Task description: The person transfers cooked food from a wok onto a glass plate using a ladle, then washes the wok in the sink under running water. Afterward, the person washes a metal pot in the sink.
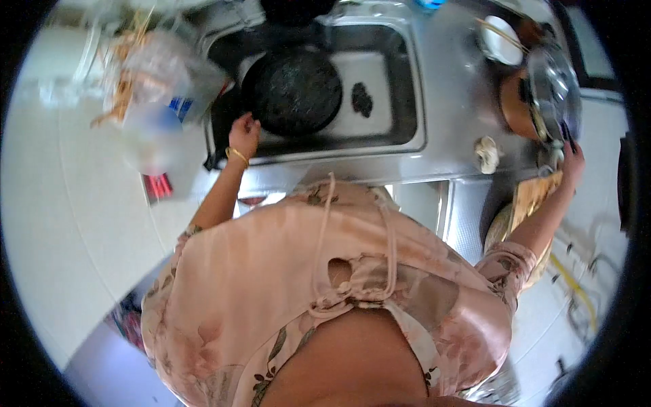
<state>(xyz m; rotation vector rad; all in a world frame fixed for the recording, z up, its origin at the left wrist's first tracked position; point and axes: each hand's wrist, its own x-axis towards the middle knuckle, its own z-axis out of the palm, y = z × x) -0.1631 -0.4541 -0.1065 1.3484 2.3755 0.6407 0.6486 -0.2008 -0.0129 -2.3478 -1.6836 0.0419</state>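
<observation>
My left hand [245,138], with a yellow bangle at its wrist, is over the sink's near left edge. Its fingers are curled beside the rim of a round black pan [293,90] in the sink [419,88]; whether they grip it I cannot tell. A dark clump [362,100] lies on the sink floor, right of the pan. At the far right, my right hand [574,163] is closed around a thin dark handle [568,136]. That hand is just below a brown pot [517,107] with a shiny lid [553,81] tilted against it.
A white bowl [502,42] with chopsticks [500,32] across it stands behind the pot. A crumpled pale cloth [486,154] lies on the steel counter [453,95]. Plastic bags [159,71] crowd the left side. Below my right forearm is a wooden board [532,197].
</observation>
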